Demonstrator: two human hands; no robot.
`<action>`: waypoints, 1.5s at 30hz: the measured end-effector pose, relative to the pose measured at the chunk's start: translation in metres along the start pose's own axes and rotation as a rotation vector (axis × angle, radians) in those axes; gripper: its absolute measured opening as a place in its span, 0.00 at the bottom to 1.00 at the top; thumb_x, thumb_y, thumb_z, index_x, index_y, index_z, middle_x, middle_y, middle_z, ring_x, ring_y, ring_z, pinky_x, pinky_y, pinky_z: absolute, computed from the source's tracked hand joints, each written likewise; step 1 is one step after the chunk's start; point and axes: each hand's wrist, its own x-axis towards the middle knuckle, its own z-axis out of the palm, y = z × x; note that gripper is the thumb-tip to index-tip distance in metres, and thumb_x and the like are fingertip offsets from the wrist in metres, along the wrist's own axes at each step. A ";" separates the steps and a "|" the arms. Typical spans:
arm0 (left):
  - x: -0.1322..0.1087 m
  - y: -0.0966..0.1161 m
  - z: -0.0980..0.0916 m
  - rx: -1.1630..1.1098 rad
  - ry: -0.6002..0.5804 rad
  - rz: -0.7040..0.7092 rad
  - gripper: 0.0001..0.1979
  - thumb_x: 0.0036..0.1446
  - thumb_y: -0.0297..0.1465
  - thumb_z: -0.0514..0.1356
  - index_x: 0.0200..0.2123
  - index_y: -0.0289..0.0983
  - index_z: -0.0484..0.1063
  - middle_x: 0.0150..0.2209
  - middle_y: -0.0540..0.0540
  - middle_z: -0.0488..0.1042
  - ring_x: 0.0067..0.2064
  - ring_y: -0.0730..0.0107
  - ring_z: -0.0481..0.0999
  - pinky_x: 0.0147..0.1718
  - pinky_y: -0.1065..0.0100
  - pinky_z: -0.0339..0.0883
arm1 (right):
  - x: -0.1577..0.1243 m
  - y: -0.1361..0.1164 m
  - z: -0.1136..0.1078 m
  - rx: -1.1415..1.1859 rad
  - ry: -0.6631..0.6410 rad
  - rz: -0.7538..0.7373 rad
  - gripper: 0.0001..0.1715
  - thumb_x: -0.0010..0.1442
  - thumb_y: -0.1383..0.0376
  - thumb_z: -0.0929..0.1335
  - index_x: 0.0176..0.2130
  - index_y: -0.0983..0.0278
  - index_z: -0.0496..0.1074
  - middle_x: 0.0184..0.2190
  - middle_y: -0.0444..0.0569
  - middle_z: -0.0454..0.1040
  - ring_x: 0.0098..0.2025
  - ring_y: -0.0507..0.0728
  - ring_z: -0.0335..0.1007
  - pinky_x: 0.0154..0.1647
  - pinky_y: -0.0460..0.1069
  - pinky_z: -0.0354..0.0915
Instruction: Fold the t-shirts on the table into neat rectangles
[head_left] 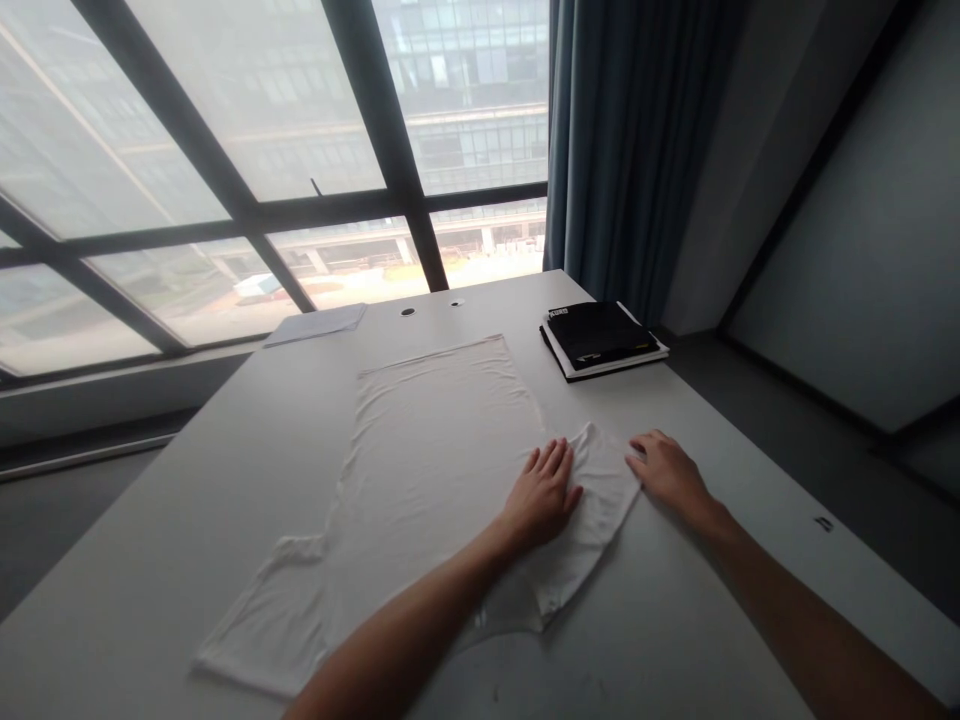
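A white T-shirt [427,440] lies spread flat on the white table [712,420], hem toward the window. My left hand [541,492] rests palm down on the shirt near its right sleeve, fingers stretched flat. My right hand [667,470] is at the outer edge of that right sleeve [604,490], fingers curled down onto the table and touching the sleeve's edge; whether it pinches the cloth I cannot make out. The left sleeve [277,610] lies flat at the near left.
A stack of folded dark and white garments [600,338] sits at the far right of the table. A thin grey sheet [315,324] lies at the far edge by two cable holes [408,312]. Large windows and a blue curtain [630,150] stand behind.
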 end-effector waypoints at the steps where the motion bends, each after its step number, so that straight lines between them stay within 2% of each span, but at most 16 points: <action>1: 0.000 0.000 0.000 -0.002 0.001 0.002 0.33 0.70 0.44 0.46 0.71 0.31 0.50 0.73 0.36 0.46 0.73 0.54 0.45 0.70 0.51 0.41 | 0.000 0.000 0.000 0.017 -0.009 0.005 0.12 0.62 0.63 0.68 0.44 0.65 0.76 0.43 0.55 0.75 0.44 0.60 0.71 0.44 0.50 0.62; 8: 0.000 0.001 -0.002 -0.027 0.013 -0.005 0.33 0.70 0.44 0.48 0.71 0.31 0.51 0.72 0.35 0.47 0.73 0.53 0.46 0.70 0.51 0.42 | -0.001 -0.004 -0.002 0.104 -0.037 0.084 0.08 0.58 0.65 0.68 0.39 0.65 0.74 0.33 0.51 0.76 0.34 0.57 0.69 0.36 0.49 0.59; 14: 0.000 0.000 -0.001 -0.068 0.030 0.002 0.33 0.69 0.43 0.50 0.70 0.31 0.53 0.72 0.34 0.48 0.73 0.52 0.47 0.69 0.50 0.44 | 0.001 -0.003 0.004 0.131 0.029 0.047 0.02 0.55 0.66 0.67 0.31 0.63 0.71 0.34 0.51 0.73 0.36 0.56 0.68 0.38 0.48 0.59; 18: 0.001 0.001 -0.002 -0.144 0.095 0.018 0.31 0.66 0.38 0.55 0.68 0.32 0.57 0.71 0.34 0.53 0.72 0.50 0.50 0.69 0.48 0.47 | 0.002 -0.006 0.003 0.263 0.074 0.067 0.02 0.53 0.65 0.67 0.30 0.61 0.68 0.31 0.47 0.73 0.33 0.56 0.68 0.35 0.48 0.59; 22: 0.005 0.004 -0.005 -0.346 0.293 0.099 0.25 0.64 0.29 0.55 0.64 0.37 0.64 0.65 0.37 0.64 0.67 0.57 0.62 0.65 0.54 0.59 | 0.000 -0.017 -0.004 0.473 0.106 0.092 0.05 0.53 0.62 0.67 0.31 0.61 0.69 0.28 0.46 0.74 0.30 0.56 0.68 0.34 0.49 0.62; 25: 0.009 0.003 -0.004 -0.557 0.419 0.076 0.20 0.64 0.26 0.54 0.58 0.38 0.69 0.57 0.39 0.72 0.56 0.62 0.74 0.57 0.58 0.69 | -0.004 -0.029 -0.011 0.639 0.176 0.084 0.10 0.53 0.58 0.68 0.34 0.63 0.70 0.31 0.48 0.76 0.30 0.56 0.69 0.33 0.49 0.64; 29: 0.015 -0.003 0.002 -0.840 0.426 -0.056 0.16 0.65 0.28 0.54 0.54 0.37 0.72 0.51 0.40 0.75 0.46 0.66 0.79 0.46 0.62 0.75 | -0.014 -0.052 -0.015 0.853 0.214 0.020 0.11 0.56 0.57 0.70 0.35 0.63 0.70 0.43 0.55 0.78 0.40 0.59 0.75 0.39 0.50 0.69; 31: 0.018 -0.006 0.003 -0.990 0.407 -0.120 0.18 0.68 0.33 0.53 0.58 0.38 0.68 0.52 0.40 0.75 0.45 0.66 0.79 0.44 0.62 0.76 | -0.020 -0.064 -0.014 0.917 0.195 -0.025 0.11 0.58 0.57 0.70 0.35 0.62 0.70 0.46 0.57 0.78 0.45 0.60 0.75 0.43 0.52 0.71; 34: 0.018 -0.009 0.001 -1.180 0.362 -0.171 0.26 0.69 0.40 0.52 0.67 0.40 0.56 0.53 0.39 0.73 0.42 0.66 0.79 0.37 0.64 0.77 | -0.030 -0.080 -0.010 0.947 0.097 -0.126 0.10 0.61 0.58 0.70 0.38 0.63 0.73 0.52 0.58 0.76 0.52 0.62 0.74 0.46 0.53 0.72; 36: 0.017 -0.010 -0.003 -1.185 0.352 -0.212 0.28 0.69 0.41 0.52 0.69 0.42 0.54 0.52 0.41 0.73 0.40 0.68 0.79 0.34 0.66 0.76 | -0.036 -0.087 -0.007 0.970 -0.042 -0.237 0.13 0.62 0.59 0.69 0.45 0.62 0.75 0.57 0.57 0.73 0.57 0.63 0.71 0.48 0.55 0.74; 39: 0.015 -0.012 -0.006 -1.044 0.337 -0.263 0.23 0.67 0.38 0.56 0.63 0.40 0.65 0.51 0.42 0.74 0.39 0.70 0.78 0.39 0.67 0.75 | -0.040 -0.089 -0.003 1.031 -0.202 -0.372 0.19 0.62 0.60 0.69 0.52 0.60 0.75 0.61 0.55 0.70 0.61 0.63 0.69 0.55 0.57 0.72; 42: 0.015 -0.014 -0.006 -0.912 0.333 -0.270 0.20 0.64 0.37 0.60 0.57 0.37 0.72 0.52 0.41 0.76 0.42 0.66 0.78 0.45 0.63 0.73 | -0.037 -0.083 -0.001 1.018 -0.130 -0.325 0.15 0.65 0.59 0.66 0.48 0.60 0.77 0.52 0.54 0.77 0.55 0.63 0.73 0.56 0.58 0.71; 45: 0.017 -0.016 -0.003 -0.831 0.353 -0.256 0.24 0.59 0.33 0.63 0.59 0.37 0.71 0.53 0.41 0.76 0.45 0.65 0.76 0.49 0.62 0.71 | -0.029 -0.075 -0.001 0.975 -0.005 -0.214 0.15 0.67 0.59 0.64 0.42 0.62 0.78 0.43 0.53 0.80 0.46 0.60 0.77 0.48 0.55 0.73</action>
